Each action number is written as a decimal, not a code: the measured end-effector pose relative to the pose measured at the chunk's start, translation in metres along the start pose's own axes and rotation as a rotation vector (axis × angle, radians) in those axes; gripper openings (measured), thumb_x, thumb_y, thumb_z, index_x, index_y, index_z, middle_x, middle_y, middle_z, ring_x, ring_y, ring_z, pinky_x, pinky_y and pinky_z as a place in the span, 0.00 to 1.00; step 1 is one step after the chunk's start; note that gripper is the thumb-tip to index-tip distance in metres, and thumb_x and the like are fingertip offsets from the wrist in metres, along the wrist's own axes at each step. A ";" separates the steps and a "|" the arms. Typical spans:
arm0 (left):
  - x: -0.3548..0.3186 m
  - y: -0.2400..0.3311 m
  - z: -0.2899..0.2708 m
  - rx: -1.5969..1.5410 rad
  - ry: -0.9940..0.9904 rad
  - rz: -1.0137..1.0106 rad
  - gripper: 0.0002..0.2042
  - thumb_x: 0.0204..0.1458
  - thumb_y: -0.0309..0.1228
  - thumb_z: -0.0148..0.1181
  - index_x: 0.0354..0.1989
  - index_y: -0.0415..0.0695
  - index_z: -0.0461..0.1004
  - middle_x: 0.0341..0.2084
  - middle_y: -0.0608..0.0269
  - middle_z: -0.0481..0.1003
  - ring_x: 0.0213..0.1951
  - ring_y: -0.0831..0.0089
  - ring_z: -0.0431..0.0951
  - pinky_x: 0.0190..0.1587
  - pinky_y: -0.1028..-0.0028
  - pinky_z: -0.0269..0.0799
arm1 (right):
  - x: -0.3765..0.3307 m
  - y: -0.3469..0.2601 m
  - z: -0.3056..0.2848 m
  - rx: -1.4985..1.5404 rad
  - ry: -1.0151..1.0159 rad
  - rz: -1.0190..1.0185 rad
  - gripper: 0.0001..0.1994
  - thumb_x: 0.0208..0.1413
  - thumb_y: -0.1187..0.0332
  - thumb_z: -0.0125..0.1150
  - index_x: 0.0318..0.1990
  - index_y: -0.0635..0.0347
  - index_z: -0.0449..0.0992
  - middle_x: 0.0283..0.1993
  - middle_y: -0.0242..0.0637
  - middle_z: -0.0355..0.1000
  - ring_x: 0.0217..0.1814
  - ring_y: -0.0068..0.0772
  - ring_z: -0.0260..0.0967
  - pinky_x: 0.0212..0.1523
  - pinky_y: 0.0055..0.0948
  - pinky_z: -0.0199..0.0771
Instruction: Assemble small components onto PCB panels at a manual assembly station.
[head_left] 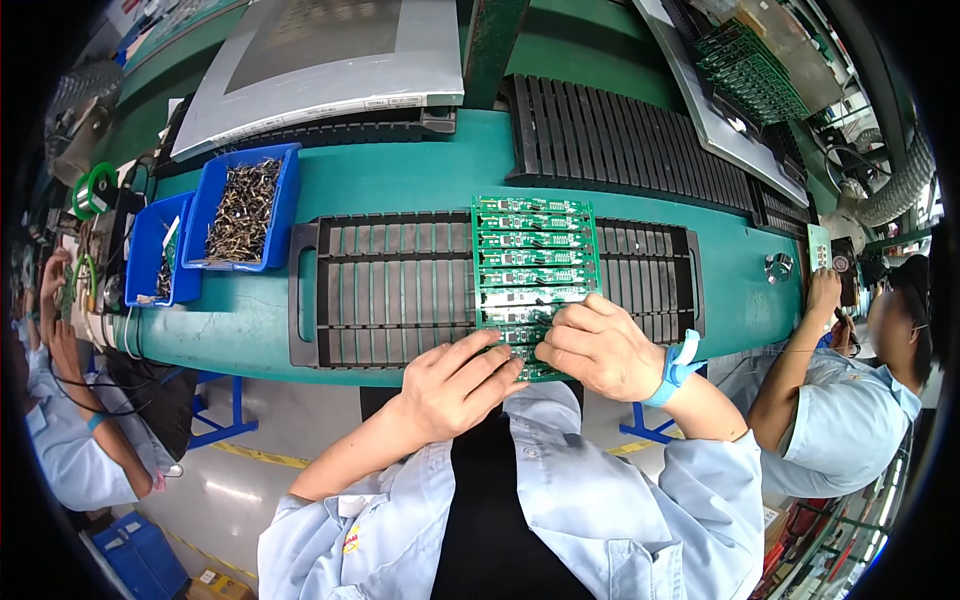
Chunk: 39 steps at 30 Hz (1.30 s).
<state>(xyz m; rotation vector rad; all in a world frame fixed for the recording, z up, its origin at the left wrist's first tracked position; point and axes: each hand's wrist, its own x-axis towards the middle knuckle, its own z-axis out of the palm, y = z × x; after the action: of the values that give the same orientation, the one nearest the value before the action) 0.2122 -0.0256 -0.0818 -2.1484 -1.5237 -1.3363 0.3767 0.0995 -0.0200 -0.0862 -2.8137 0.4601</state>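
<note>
A green circuit board panel (535, 257), made of several narrow strips with small parts on them, lies across a black slotted rack (310, 290). My left hand (458, 388) rests at the panel's near left edge, its fingers bent and touching the lower strips. Over the near right part of the panel, my right hand (598, 350) has its fingers curled and pinched together close to the board. Whatever sits between those fingertips is hidden. A light blue wrist strap (676, 372) circles my right wrist.
Blue bins (275, 230) with loose metal-legged parts stand at left. Behind the rack lie another black slotted rack (620, 140) and a grey metal plate (320, 75). A small round metal object (778, 266) sits at right. Co-workers (850, 400) work on both sides.
</note>
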 end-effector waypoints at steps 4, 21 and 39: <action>0.001 0.000 -0.001 -0.003 -0.007 -0.003 0.07 0.38 0.31 0.66 0.27 0.46 0.76 0.28 0.67 0.75 0.35 0.70 0.77 0.25 0.81 0.69 | 0.001 0.001 -0.001 -0.009 0.015 0.034 0.05 0.44 0.73 0.58 0.31 0.59 0.71 0.29 0.31 0.62 0.30 0.30 0.57 0.34 0.26 0.58; 0.001 0.001 -0.002 0.014 -0.057 0.012 0.09 0.38 0.32 0.67 0.29 0.47 0.76 0.29 0.68 0.76 0.36 0.69 0.77 0.27 0.80 0.70 | 0.007 0.020 -0.002 -0.011 0.118 0.097 0.04 0.44 0.70 0.58 0.29 0.57 0.72 0.29 0.30 0.61 0.32 0.29 0.57 0.38 0.27 0.55; -0.001 0.001 -0.002 0.003 -0.102 0.006 0.12 0.36 0.31 0.68 0.32 0.47 0.77 0.31 0.68 0.75 0.37 0.67 0.77 0.34 0.76 0.73 | 0.007 0.026 -0.002 -0.063 0.003 -0.133 0.03 0.47 0.70 0.58 0.29 0.57 0.72 0.28 0.30 0.61 0.32 0.29 0.56 0.36 0.27 0.55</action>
<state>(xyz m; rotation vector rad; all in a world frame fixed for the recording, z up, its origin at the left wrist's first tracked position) 0.2118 -0.0281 -0.0815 -2.2490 -1.5537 -1.2391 0.3712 0.1255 -0.0249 0.0862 -2.8091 0.3401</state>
